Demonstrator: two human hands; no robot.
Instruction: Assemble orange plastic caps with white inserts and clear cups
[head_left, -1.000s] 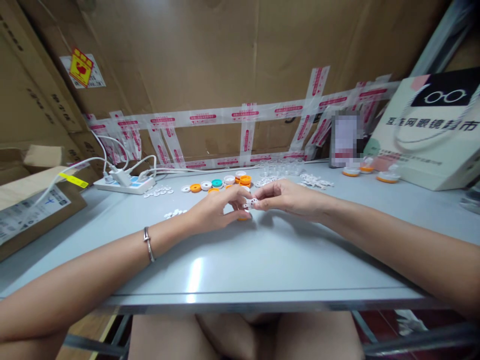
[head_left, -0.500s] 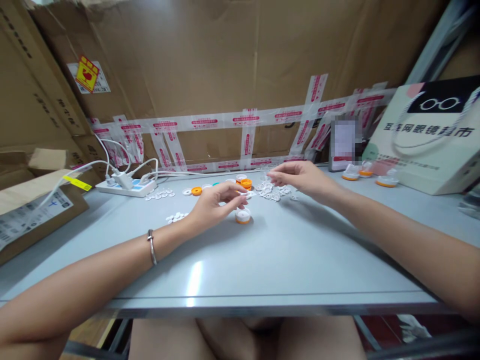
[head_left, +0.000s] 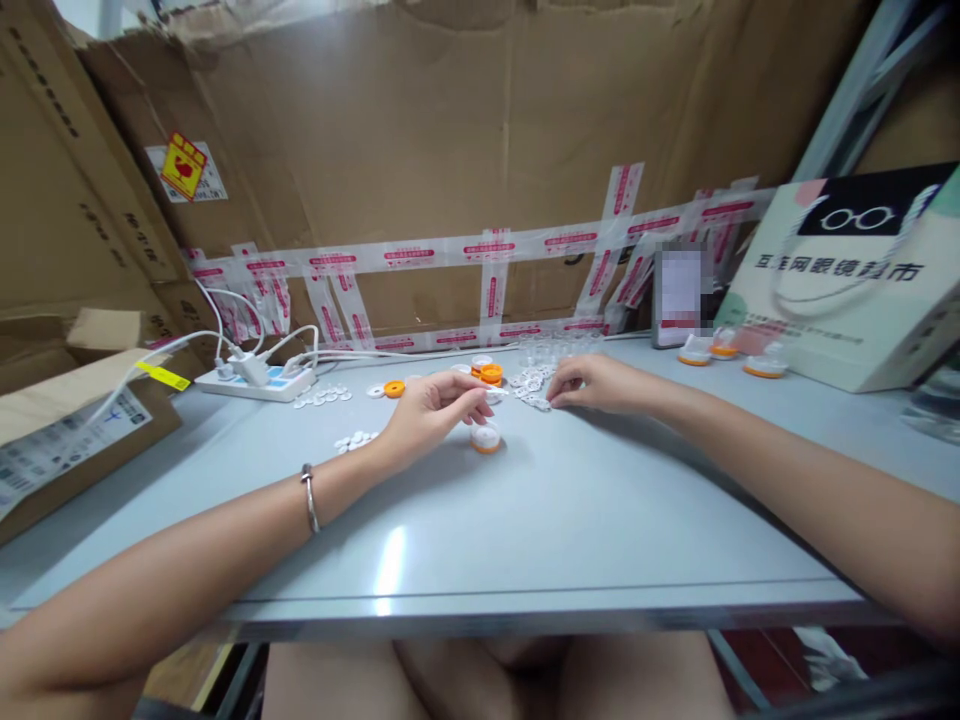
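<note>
My left hand (head_left: 442, 405) pinches a small white plastic part (head_left: 495, 394) between thumb and fingers. Just below those fingertips a round white piece with an orange base (head_left: 486, 437) stands on the grey table. My right hand (head_left: 589, 382) has its fingertips down at the near right edge of a pile of small white plastic parts (head_left: 531, 382). Its fingers are drawn together, and what is between them is hidden. Behind the left hand lie orange rings (head_left: 491, 374) and a single orange disc (head_left: 394, 389).
White discs (head_left: 322, 395) and small white pieces (head_left: 355, 441) lie at the left. A power strip (head_left: 255, 380) with cables and a cardboard box (head_left: 82, 430) are farther left. Clear cups (head_left: 562, 346) stand at the back. On the right are orange-and-white assemblies (head_left: 765, 362), a phone (head_left: 679, 295) and a paper bag (head_left: 832, 290).
My right hand has come down from above the back of the pile to its near right edge. The left hand keeps its pinch in nearly the same place.
</note>
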